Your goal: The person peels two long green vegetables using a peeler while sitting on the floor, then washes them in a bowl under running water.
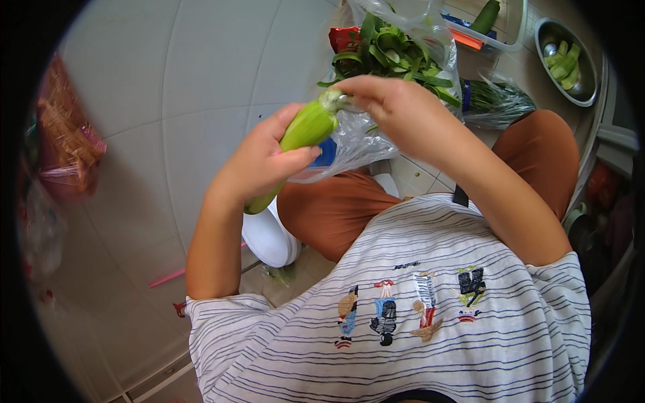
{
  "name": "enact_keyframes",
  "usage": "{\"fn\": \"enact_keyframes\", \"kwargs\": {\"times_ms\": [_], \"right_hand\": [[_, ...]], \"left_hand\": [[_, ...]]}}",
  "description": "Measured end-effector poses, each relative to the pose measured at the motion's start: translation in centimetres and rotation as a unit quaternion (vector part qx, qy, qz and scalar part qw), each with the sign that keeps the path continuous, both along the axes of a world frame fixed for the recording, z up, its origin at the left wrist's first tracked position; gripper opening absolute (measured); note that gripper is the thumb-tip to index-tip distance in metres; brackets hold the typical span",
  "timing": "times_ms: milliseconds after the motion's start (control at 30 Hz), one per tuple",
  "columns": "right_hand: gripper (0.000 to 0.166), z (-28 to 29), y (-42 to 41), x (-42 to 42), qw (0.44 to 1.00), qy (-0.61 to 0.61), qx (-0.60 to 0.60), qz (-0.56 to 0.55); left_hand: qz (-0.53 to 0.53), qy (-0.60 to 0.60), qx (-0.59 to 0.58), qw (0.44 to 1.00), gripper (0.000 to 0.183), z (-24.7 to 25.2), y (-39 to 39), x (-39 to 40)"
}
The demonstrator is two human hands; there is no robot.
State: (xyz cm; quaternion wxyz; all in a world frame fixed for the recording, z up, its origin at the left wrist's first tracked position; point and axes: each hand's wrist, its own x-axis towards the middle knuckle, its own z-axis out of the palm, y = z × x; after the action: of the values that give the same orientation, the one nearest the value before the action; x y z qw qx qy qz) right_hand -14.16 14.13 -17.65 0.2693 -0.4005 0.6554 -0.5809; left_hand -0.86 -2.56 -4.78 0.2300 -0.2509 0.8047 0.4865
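My left hand [262, 156] is wrapped around a pale green, zucchini-like vegetable [306, 125], tilted with its lower end toward my arm. Its skin looks partly pared. At the upper, stem end my right hand [383, 103] grips a small metal tool [345, 102]; my fingers cover most of it, so its kind is unclear. Just beyond the hands, green peelings [395, 53] lie heaped in a clear plastic bag [365, 133]. A blue round object [324, 152] shows behind my left thumb.
A steel bowl [541, 43] at upper right holds green vegetable pieces [563, 64]. Beside it, a clear plastic bin [519, 30] contains a darker green vegetable [486, 16]. Bagged thin greens [494, 101] lie near my knee. A pinkish bag [73, 146] hangs or stands at far left.
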Motion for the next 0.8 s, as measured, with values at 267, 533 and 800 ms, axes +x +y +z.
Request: {"fn": "enact_keyframes", "kwargs": {"times_ms": [267,533,800], "right_hand": [[0.037,-2.9,0.8,-2.7,0.961,0.132,0.231,-0.070],[0.024,1.6,0.9,-0.6,0.985,0.105,-0.004,-0.133],[0.018,1.3,-0.2,1.6,0.980,0.160,0.000,-0.119]], "left_hand": [[0.088,0.022,0.281,0.956,0.071,0.9,-2.8,-0.1],[0.180,0.112,0.519,0.828,0.064,-0.6,-2.9,0.4],[0.174,0.074,0.262,0.946,0.054,-1.2,0.9,-0.6]]}}
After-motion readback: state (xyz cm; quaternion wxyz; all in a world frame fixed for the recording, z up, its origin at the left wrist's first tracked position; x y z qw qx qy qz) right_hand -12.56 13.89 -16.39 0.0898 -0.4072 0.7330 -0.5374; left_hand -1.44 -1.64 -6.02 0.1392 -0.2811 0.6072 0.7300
